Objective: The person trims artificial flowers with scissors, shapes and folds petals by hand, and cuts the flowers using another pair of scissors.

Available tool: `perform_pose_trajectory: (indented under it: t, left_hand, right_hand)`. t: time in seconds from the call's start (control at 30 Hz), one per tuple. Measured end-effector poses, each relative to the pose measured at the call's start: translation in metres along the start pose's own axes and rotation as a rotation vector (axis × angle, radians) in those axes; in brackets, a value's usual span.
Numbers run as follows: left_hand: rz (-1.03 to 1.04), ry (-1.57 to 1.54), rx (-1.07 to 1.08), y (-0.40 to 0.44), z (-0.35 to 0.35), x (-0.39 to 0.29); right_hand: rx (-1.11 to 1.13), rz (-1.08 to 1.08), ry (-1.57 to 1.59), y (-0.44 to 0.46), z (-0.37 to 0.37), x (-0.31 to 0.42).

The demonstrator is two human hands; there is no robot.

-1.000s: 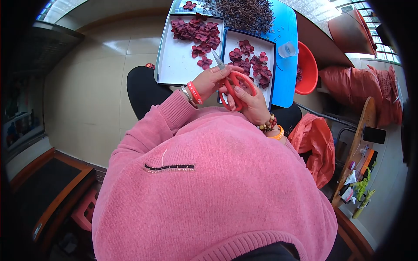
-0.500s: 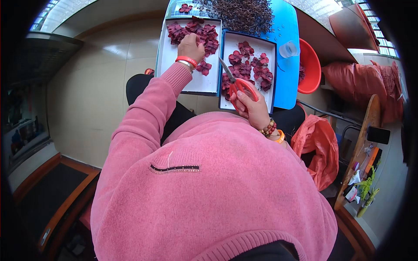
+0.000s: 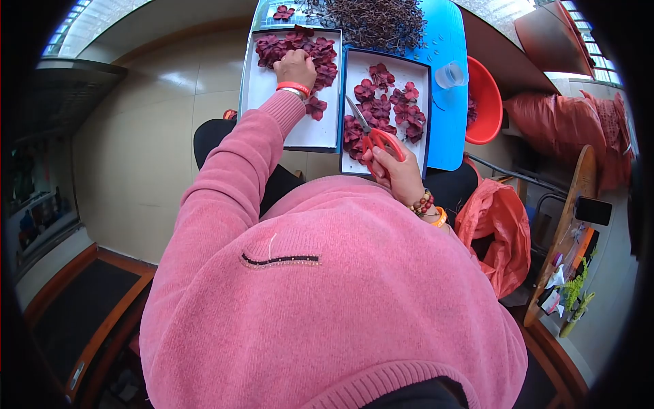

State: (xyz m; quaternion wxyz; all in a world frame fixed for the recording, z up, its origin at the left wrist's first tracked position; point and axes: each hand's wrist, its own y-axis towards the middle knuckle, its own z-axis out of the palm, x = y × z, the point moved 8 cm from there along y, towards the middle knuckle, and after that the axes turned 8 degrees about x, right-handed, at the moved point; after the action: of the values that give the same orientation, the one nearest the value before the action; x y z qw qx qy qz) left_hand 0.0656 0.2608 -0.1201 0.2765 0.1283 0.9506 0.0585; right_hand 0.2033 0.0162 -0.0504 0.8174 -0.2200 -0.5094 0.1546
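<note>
My left hand [image 3: 296, 70] reaches into the left white tray [image 3: 262, 129], over the pile of dark red cloth flowers [image 3: 325, 51]; its fingertips are hidden among the petals. A single flower [image 3: 315, 108] lies below that pile, beside my wrist. My right hand [image 3: 398, 174] is closed round the red handles of the scissors [image 3: 380, 142]. Their blades point up and left over the edge of the right tray [image 3: 418, 70], which holds several more red flowers [image 3: 375, 111].
A heap of dark brown stems [image 3: 371, 24] lies on the blue table [image 3: 446, 129] behind the trays. Beside the right tray stands a clear plastic cup [image 3: 450, 76]. A red basin [image 3: 485, 102] is at the table's right, with a red bag [image 3: 495, 235] nearer me.
My left hand has left the scissors and moved up and left to the flower pile. My right hand has moved slightly right and down, still with the scissors, whose handles now show more plainly.
</note>
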Motion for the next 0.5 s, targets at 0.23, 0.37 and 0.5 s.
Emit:
perform_pose_trajectory:
  t: [0.23,0.37,0.5]
  left_hand:
    - [-0.324,-0.953,0.046,-0.024,-0.034,0.002]
    - [-0.530,-1.603,0.351,-0.069,-0.033,-0.021]
    - [-0.478,-1.653,0.426,-0.091,-0.054,-0.036]
  right_hand:
    - [0.016,-0.040,-0.041,-0.002,0.005,0.004]
    - [0.029,-0.078,-0.094,-0.004,0.013,0.009]
    - [0.106,-0.144,-0.136,-0.014,0.030,0.018]
